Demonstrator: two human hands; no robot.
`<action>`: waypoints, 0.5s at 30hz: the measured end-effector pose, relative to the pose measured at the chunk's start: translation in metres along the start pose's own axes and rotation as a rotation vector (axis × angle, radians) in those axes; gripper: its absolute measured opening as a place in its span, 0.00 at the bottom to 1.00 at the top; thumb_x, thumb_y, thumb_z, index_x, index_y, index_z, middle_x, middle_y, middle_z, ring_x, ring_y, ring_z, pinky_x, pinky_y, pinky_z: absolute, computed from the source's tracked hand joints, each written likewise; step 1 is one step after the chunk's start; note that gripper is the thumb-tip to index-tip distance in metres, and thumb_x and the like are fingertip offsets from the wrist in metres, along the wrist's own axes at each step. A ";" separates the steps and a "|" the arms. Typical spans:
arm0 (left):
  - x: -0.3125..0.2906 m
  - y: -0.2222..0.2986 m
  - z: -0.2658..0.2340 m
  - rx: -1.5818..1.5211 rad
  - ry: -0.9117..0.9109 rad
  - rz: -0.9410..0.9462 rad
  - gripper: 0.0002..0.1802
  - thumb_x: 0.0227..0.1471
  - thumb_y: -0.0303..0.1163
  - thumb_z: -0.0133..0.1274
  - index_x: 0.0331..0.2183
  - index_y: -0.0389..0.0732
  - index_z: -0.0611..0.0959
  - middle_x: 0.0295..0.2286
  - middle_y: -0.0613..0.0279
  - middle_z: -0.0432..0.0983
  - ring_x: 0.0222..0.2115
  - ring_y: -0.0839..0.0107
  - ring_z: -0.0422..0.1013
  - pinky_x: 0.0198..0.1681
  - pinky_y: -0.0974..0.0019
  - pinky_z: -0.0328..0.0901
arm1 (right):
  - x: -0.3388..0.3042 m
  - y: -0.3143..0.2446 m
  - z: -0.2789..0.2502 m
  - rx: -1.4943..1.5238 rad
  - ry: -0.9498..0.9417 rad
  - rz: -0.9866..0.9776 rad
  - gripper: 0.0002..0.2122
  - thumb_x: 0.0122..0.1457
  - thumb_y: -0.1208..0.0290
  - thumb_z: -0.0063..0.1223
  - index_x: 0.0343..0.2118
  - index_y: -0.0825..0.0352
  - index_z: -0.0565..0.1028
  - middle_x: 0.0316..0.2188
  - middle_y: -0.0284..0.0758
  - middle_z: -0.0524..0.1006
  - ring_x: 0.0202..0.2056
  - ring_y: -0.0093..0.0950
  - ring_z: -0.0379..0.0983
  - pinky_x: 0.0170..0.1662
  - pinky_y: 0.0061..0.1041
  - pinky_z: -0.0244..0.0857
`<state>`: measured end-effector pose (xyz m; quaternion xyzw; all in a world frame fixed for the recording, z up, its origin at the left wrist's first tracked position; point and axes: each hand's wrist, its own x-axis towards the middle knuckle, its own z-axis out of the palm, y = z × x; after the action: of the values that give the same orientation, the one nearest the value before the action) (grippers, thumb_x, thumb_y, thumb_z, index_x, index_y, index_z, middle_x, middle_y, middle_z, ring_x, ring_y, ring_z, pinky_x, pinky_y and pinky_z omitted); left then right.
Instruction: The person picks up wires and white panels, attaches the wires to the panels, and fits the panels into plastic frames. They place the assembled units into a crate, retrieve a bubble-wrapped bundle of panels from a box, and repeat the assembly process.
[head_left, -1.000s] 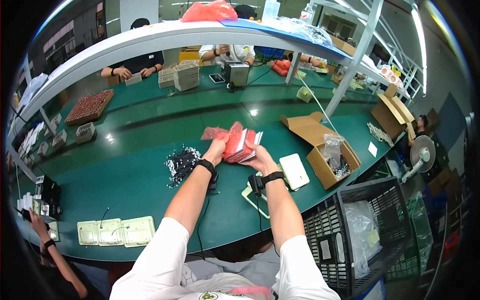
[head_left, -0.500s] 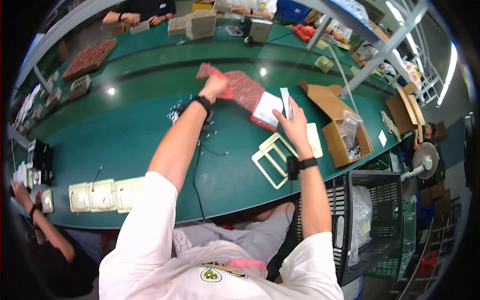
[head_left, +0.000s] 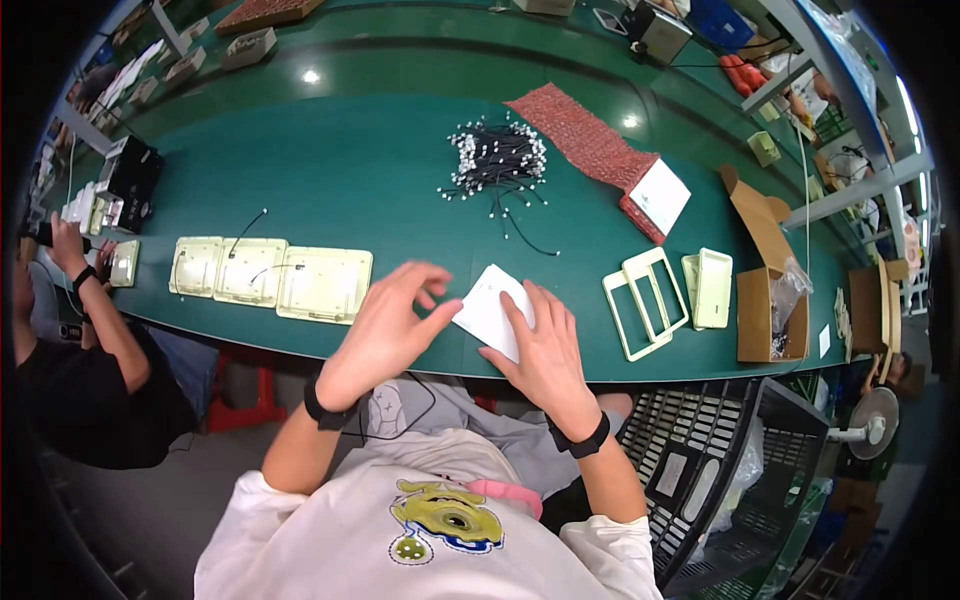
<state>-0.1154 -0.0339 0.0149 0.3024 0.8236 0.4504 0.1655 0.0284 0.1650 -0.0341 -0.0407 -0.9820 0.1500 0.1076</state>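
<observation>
A flat white square panel [head_left: 487, 312] lies turned cornerwise at the table's near edge. My right hand [head_left: 545, 350] grips its right side, thumb at the near corner and fingers across the top face. At its left corner is my left hand [head_left: 390, 325], holding nothing, fingers apart and a little curled; whether the thumb touches the panel I cannot tell. To the left sit several cream plastic housings [head_left: 325, 285] in a row, thin black leads on some. Beyond the panel lies a bundle of black cables [head_left: 495, 155] with white connectors.
Red bubble wrap [head_left: 590, 140] with white panels [head_left: 660, 197] on its end stretches across the right. Nearer are cream frames [head_left: 645, 300], a cream housing [head_left: 712, 288] and an open cardboard box [head_left: 775, 315]. A black crate [head_left: 690, 480] stands below; a co-worker's arm [head_left: 105, 310] shows at left.
My right hand has brought the thin white panel from the wrapped stack to the near edge. My left hand has let go of the bubble wrap and come back beside the panel. The view has shifted.
</observation>
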 end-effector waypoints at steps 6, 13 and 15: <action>-0.011 -0.033 0.016 0.058 -0.097 0.004 0.37 0.49 0.27 0.72 0.59 0.35 0.76 0.56 0.51 0.74 0.52 0.57 0.74 0.51 0.56 0.73 | 0.000 0.020 -0.009 0.112 -0.031 -0.054 0.36 0.54 0.62 0.75 0.64 0.66 0.72 0.64 0.51 0.72 0.63 0.52 0.69 0.66 0.47 0.65; 0.036 -0.022 0.031 0.263 -0.283 0.320 0.53 0.40 0.24 0.74 0.67 0.36 0.67 0.61 0.51 0.68 0.60 0.48 0.65 0.61 0.51 0.66 | 0.000 0.050 -0.044 0.387 -0.030 0.063 0.32 0.51 0.67 0.77 0.59 0.67 0.75 0.61 0.49 0.77 0.61 0.48 0.75 0.63 0.42 0.70; 0.044 -0.022 0.035 0.321 -0.371 0.412 0.53 0.39 0.24 0.75 0.66 0.36 0.68 0.62 0.50 0.67 0.60 0.48 0.65 0.61 0.51 0.66 | -0.008 0.058 -0.059 0.437 0.077 0.161 0.31 0.49 0.69 0.78 0.57 0.66 0.77 0.61 0.47 0.77 0.60 0.44 0.76 0.62 0.40 0.70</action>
<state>-0.1378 0.0076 -0.0225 0.5620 0.7614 0.2758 0.1684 0.0519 0.2363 0.0015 -0.1003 -0.9149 0.3656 0.1389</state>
